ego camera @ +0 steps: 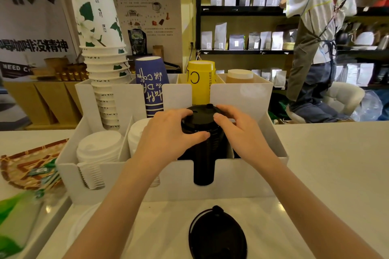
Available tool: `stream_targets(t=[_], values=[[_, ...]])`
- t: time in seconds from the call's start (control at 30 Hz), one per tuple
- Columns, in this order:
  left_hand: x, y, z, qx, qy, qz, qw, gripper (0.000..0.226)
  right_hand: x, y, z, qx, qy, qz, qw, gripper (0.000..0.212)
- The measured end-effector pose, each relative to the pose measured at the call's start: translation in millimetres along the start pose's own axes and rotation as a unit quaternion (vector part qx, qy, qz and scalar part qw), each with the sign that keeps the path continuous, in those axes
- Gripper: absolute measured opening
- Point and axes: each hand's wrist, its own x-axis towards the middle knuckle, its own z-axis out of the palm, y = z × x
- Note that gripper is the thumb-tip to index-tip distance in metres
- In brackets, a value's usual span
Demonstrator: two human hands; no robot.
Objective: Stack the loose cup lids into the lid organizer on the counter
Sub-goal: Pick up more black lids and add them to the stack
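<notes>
Blue cup (152,86) reads "coffee"; poster (27,27), "NEED".

I see a pale counter (336,164) carrying the white lid organizer (242,178), a loose black lid (217,235) before it, and a woven tray (27,166) at left.

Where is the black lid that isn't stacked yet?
The loose black lid lies on the white counter at the bottom middle of the head view, just in front of the white organizer.

Bright, even indoor light; the white counter (336,164) carries soft glare near the front, and shadows are faint. Wide-angle bending curves the shelves (242,52) and the picture's edges. The green packets (19,216) at lower left are blurred
</notes>
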Motion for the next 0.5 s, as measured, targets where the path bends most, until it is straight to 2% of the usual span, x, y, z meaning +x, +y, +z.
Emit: stream_targets(t=[0.23,0.5], values=[[1.6,-5.0,-2.0,-0.017,-0.022,0.009,1.0,0.062,-4.8,-2.0,2.1,-0.101,0.025,-0.033,0.994,0.04],[1.7,-5.5,1.6,0.037,-0.03,0.018,0.999,0.065,-6.2,-1.9,-2.1,-0.17,0.008,-0.049,0.984,0.036]])
